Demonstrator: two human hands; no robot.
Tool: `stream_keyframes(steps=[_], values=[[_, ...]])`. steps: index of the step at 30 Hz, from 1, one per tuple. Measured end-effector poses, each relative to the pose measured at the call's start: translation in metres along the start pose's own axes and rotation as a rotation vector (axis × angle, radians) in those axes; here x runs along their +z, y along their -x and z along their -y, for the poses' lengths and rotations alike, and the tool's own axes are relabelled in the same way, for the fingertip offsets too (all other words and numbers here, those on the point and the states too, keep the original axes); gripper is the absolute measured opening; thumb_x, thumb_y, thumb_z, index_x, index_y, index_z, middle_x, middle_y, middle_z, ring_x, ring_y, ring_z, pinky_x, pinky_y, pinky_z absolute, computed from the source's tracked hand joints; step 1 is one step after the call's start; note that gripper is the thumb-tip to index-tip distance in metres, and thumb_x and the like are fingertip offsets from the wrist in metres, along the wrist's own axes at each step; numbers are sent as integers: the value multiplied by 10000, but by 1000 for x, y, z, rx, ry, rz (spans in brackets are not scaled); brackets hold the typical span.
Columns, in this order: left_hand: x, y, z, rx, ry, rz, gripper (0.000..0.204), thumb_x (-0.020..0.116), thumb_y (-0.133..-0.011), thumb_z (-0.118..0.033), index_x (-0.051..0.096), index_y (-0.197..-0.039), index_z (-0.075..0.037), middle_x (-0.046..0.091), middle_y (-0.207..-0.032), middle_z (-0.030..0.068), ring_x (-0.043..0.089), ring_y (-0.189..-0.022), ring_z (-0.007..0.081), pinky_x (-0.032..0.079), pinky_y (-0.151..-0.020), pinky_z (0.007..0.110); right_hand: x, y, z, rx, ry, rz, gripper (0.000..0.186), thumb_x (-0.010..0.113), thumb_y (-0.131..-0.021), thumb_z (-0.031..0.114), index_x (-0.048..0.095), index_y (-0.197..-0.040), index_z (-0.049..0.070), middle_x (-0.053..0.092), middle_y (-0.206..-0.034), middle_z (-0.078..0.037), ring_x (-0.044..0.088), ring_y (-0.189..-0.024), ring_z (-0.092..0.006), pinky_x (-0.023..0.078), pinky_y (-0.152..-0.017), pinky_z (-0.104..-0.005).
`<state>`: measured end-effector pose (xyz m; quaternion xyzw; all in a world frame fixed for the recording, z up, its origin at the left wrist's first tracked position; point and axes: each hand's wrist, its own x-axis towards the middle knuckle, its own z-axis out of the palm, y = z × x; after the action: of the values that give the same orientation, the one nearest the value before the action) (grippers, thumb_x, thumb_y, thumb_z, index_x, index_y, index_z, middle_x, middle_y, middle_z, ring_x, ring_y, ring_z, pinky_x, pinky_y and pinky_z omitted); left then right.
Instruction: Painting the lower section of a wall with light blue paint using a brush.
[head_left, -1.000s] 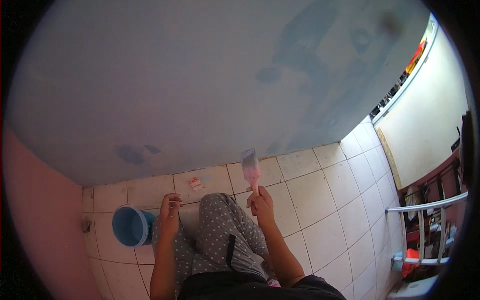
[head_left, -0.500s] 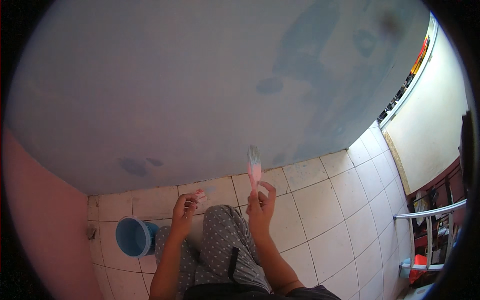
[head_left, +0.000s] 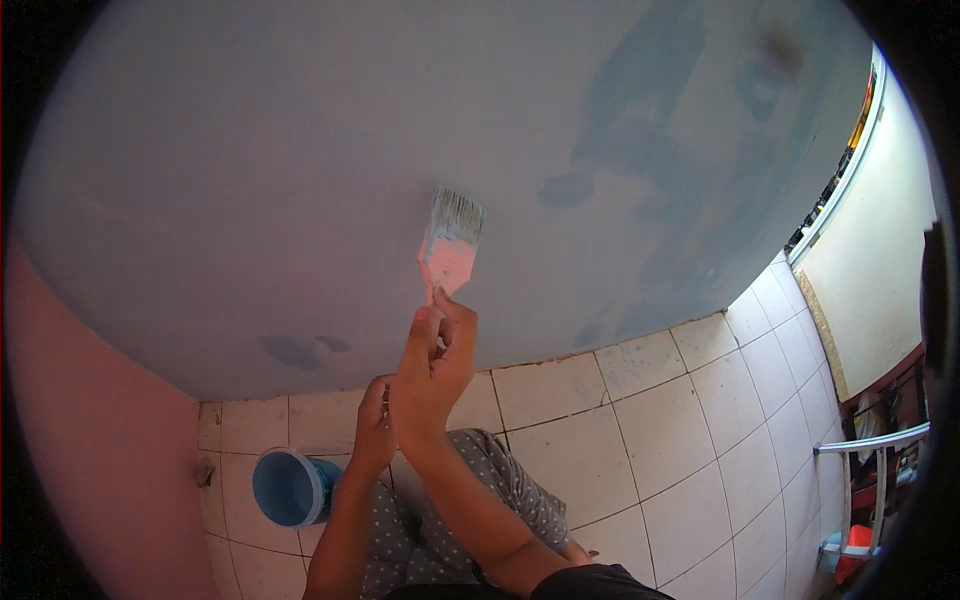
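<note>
Centrally, a pink paintbrush points toward twelve o'clock before a grey wall, probably light and stiff-handled, softer at the bristles, best gripped by its narrow handle. Thumb and fingers of the right hand pinch there, the bristles beyond them toward twelve. At seven, the left hand is half-hidden, its grip unclear.
</note>
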<state>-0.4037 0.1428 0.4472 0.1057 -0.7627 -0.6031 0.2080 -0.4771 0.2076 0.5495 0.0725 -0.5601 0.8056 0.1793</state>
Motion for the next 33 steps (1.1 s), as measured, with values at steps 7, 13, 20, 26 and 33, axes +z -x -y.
stream_keyframes(steps=[7, 13, 20, 26, 33], values=[[3, 6, 17, -49, 99, -9, 243, 510, -916, -92, 499, -1149, -27, 548, -1087, 61, 511, -981, 125, 409, -867, 270, 5, -2, -14, 9, 17, 26, 163, 501, -968, 104, 523, -1116, 39, 440, -679, 26, 345, -582, -24, 276, -484, -209], [-6, 11, 42, -25, 96, 24, 204, 486, -909, -56, 518, -1108, -28, 549, -1021, 61, 522, -906, 131, 421, -840, 275, -18, 14, -9, 131, 22, 19, 157, 513, -964, 98, 521, -1109, 40, 441, -699, 27, 343, -589, -16, 265, -481, -197], [-6, 13, 42, -42, 66, 10, 180, 497, -905, -43, 530, -1082, -29, 560, -976, 62, 531, -877, 137, 434, -813, 275, -41, -11, 9, 9, 37, -5, 135, 564, -928, 58, 581, -1059, 30, 469, -647, 49, 350, -563, -9, 281, -482, -188], [-19, 7, 32, -36, 92, -11, 182, 509, -907, -39, 533, -1088, -33, 561, -971, 62, 535, -861, 134, 442, -796, 277, -70, -42, 63, -381, 461, 219, 236, 644, -787, 3, 662, -1014, 67, 632, -722, -88, 546, -541, -155, 439, -518, -273], [-26, -8, 19, -12, 28, 26, 179, 516, -906, -45, 537, -1083, -49, 563, -981, 63, 544, -871, 143, 456, -775, 283, -74, -107, 120, -694, 813, 269, 217, 682, -741, 30, 694, -929, 139, 628, -701, -72, 594, -568, -244, 455, -521, -307]])
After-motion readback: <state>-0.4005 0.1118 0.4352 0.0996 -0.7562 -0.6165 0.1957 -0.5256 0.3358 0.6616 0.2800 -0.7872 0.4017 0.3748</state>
